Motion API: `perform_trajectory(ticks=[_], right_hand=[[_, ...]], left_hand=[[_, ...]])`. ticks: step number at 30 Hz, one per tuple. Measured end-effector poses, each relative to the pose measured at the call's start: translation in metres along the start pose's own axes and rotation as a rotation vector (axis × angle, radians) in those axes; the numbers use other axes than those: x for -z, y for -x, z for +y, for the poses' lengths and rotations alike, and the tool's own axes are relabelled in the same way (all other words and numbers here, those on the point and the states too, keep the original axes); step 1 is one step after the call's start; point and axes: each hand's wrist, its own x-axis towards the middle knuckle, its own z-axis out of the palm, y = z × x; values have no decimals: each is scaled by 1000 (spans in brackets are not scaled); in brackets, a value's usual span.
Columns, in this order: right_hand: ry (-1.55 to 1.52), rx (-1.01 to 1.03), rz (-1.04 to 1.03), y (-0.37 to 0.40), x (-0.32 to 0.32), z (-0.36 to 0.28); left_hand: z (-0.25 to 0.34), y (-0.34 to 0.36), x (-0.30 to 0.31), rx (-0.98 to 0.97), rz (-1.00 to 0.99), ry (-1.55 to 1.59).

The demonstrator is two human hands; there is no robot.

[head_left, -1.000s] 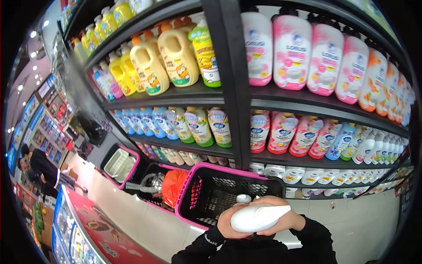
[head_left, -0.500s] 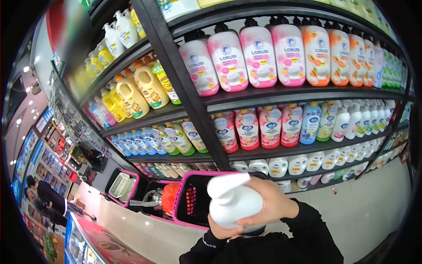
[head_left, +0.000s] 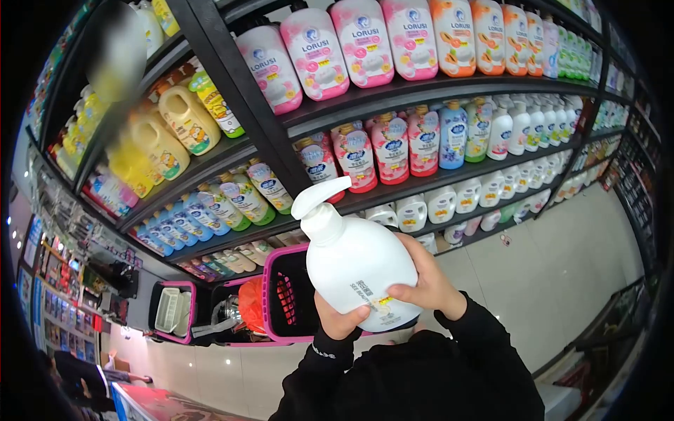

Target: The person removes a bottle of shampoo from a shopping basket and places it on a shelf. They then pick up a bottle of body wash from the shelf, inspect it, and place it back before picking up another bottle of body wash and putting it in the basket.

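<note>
Between both hands is a big white pump bottle (head_left: 361, 263), tilted so its pump head points up and to the left. Small dark print shows on its lower front. My left hand (head_left: 342, 318) grips the lower left side, thumb on the front. My right hand (head_left: 427, 281) wraps the right side, its thumb also on the front. The fingers behind the bottle are hidden. Just left of the bottle stands a black basket with a pink rim (head_left: 265, 291).
Shelves ahead carry pink LORUSI bottles (head_left: 365, 42), red-and-white bottles (head_left: 390, 144) and white jugs (head_left: 441, 205). A dark shelf post (head_left: 232, 91) rises at left. A red bag (head_left: 251, 306) lies in a neighbouring basket. Pale floor tiles (head_left: 554, 270) extend right; a person (head_left: 81, 375) is far left.
The bottle has turned from upright, seen from above, to tilted with its printed front facing me. My hands have shifted to its lower sides. The view has moved, so the shelves sit higher and further left.
</note>
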Motion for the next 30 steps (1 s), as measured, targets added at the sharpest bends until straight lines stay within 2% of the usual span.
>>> perform_trajectory(ticks=[5,10,15,20,27,30], right_hand=[[39,-14,105,21,-14,-1],[-7,-58,172,54,-12,-18],[35,-18,178,81,3,-61],[90,18,221,127,43,-84],[330,13,356,214,130,-133],[231,49,447,249,162,-145]], left_hand=[[3,6,6,64,-123,27],[3,18,-12,10,-197,13],[8,24,-47,-38,-400,86],[-14,34,-108,-2,-540,152],[-60,52,-231,53,-742,262],[-77,63,-273,116,-822,308]])
